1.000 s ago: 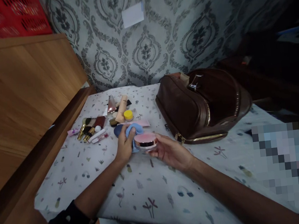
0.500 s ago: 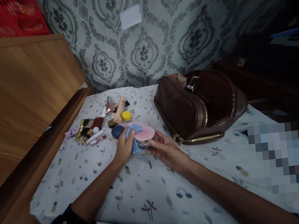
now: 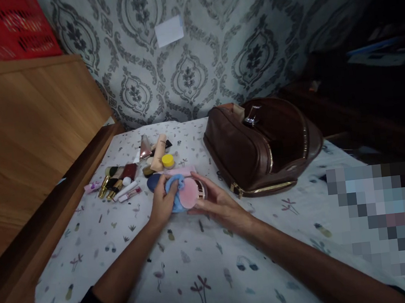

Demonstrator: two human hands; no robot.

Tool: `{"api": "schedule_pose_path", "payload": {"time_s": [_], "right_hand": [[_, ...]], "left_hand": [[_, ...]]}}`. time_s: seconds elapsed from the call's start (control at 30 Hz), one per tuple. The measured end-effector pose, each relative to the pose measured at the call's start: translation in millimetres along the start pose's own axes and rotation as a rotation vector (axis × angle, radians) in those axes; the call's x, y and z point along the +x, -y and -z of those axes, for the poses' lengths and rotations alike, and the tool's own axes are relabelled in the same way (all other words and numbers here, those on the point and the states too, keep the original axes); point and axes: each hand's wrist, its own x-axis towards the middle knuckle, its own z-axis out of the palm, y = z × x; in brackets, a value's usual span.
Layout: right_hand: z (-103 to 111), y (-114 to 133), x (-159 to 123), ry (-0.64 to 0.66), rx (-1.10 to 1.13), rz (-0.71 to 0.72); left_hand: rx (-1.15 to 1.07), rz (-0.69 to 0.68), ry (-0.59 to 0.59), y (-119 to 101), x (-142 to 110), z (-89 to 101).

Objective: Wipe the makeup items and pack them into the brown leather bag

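Observation:
My right hand [image 3: 215, 203] grips a round pink compact [image 3: 190, 193], tilted so its pink lid faces me. My left hand [image 3: 162, 203] presses a blue cloth [image 3: 174, 193] against the compact's left side, fingers wrapped round the cloth. Both hands hover just above a white patterned sheet [image 3: 207, 262], in front of a cluster of cosmetics.
Several cosmetics lie behind the hands: lipsticks and tubes [image 3: 117, 184], a beige tube [image 3: 158, 152], a yellow-lidded jar [image 3: 168, 160], a dark blue round case [image 3: 153, 181]. A brown leather bag [image 3: 263, 145] lies at the right. A wooden headboard [image 3: 31, 140] runs along the left.
The compact has tipped from lying flat to standing on edge with its lid toward me. The blue cloth has stayed against its left side.

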Motion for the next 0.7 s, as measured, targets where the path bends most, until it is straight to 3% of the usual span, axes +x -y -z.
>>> {"api": "schedule_pose_path", "payload": {"time_s": [0.13,0.37,0.5,0.7], "right_hand": [[3.3,-2.7,0.7,0.023,-0.167,0.055],[2.6,-2.5,0.1,0.024,-0.384,0.034],[2.6,-4.4,-2.0,-0.017,-0.444,0.051],[5.9,-6.6,2.3,-0.076,-0.454,0.073]], "left_hand": [[0.012,0.016,0.106,3.7,2.5,0.5],[0.012,0.005,0.067,-8.8,-2.4,0.3],[0.064,-0.103,0.101,-20.2,-6.3,1.9],[0.102,-0.374,0.161,-27.4,-10.0,1.8]]}}
